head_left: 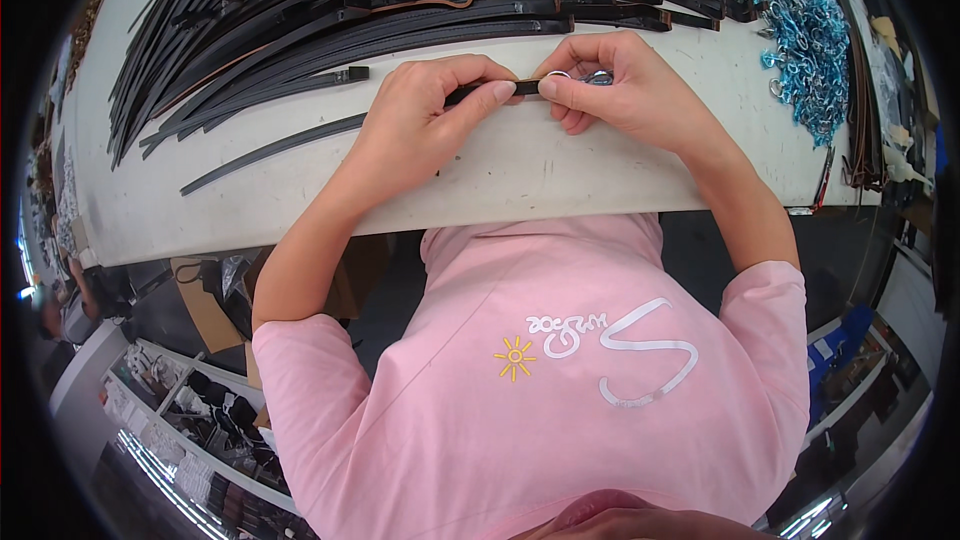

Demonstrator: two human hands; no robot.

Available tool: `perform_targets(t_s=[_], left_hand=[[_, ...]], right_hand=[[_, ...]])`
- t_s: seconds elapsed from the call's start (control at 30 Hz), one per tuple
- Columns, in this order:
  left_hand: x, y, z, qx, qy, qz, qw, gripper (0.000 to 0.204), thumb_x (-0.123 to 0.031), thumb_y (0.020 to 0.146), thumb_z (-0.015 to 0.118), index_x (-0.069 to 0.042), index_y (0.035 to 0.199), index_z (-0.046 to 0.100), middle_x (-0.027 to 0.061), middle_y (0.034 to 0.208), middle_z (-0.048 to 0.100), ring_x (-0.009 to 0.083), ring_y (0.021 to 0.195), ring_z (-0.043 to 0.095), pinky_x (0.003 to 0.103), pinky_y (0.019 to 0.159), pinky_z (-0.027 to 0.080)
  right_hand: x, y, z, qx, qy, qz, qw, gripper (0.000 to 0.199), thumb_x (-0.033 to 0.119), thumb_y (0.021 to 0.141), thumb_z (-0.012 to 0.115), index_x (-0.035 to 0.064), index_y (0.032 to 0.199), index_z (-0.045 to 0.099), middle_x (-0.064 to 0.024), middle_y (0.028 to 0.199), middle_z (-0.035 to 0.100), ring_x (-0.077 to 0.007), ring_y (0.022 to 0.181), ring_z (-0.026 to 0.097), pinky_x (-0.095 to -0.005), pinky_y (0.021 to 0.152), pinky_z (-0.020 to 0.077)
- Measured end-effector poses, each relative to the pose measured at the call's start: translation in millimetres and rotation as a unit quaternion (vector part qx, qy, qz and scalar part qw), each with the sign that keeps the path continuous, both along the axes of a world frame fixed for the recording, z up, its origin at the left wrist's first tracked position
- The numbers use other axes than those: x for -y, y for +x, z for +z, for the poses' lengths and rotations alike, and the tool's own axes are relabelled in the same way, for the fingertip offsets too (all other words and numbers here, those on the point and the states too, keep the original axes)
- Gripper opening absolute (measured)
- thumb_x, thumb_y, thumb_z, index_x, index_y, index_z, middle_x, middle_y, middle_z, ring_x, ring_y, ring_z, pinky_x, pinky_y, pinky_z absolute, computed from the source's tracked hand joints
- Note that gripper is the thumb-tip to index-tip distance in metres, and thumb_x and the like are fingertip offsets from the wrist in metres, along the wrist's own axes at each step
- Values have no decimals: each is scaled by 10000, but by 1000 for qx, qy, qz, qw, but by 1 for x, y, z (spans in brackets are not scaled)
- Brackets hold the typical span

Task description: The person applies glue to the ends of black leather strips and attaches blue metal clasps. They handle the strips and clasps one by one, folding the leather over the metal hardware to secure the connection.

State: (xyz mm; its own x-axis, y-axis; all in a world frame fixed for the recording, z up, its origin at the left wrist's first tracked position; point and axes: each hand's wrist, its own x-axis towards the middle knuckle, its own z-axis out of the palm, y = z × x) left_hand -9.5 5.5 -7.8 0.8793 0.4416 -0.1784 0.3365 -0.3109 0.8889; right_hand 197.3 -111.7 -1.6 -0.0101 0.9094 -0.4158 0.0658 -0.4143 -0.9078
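Observation:
My left hand (420,120) pinches a black leather-like belt strap (270,153) close to its end. The strap's long tail trails out to the left on the table. Thumb and forefinger of my right hand (630,90) are closed at that same end, close to my left fingertips. A shiny silver metal buckle (600,78) shows among the right fingers, partly hidden by them. Whether the strap runs through the buckle I cannot tell.
A big pile of black belts (400,0) covers the far side of the white table (600,175). At the far right lies a heap of metal buckles in blue wrapping (800,40), beside some hanging brown straps (865,140). Cardboard boxes (210,305) stand below the table.

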Motion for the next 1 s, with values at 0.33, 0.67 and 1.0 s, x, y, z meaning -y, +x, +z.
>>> perform_targets(t_s=[0.33, 0.67, 1.0], left_hand=[[-1, 2, -2, 9, -2, 11, 1000, 264, -243, 961, 618, -10, 1005, 733, 89, 779, 711, 162, 652, 599, 295, 641, 467], [-8, 15, 13, -64, -154, -16, 986, 237, -228, 1005, 598, -15, 965, 693, -37, 749, 618, 18, 631, 478, 201, 540, 382], [-2, 14, -1, -23, -123, -8, 992, 220, -236, 992, 620, -31, 955, 692, -25, 760, 627, 19, 652, 504, 199, 554, 415]], right_hand=[[-2, -3, 1, 22, -7, -2, 1000, 192, 171, 909, 688, -12, 962, 668, -35, 792, 617, -85, 677, 629, -241, 634, 568], [-2, -2, -2, 20, -3, -1, 1000, 185, 172, 910, 685, -5, 957, 656, -29, 788, 606, -82, 669, 624, -241, 631, 575], [-3, -2, -3, 27, -10, -3, 1000, 230, 226, 943, 686, 0, 978, 667, -44, 763, 637, -103, 657, 655, -243, 642, 568]])
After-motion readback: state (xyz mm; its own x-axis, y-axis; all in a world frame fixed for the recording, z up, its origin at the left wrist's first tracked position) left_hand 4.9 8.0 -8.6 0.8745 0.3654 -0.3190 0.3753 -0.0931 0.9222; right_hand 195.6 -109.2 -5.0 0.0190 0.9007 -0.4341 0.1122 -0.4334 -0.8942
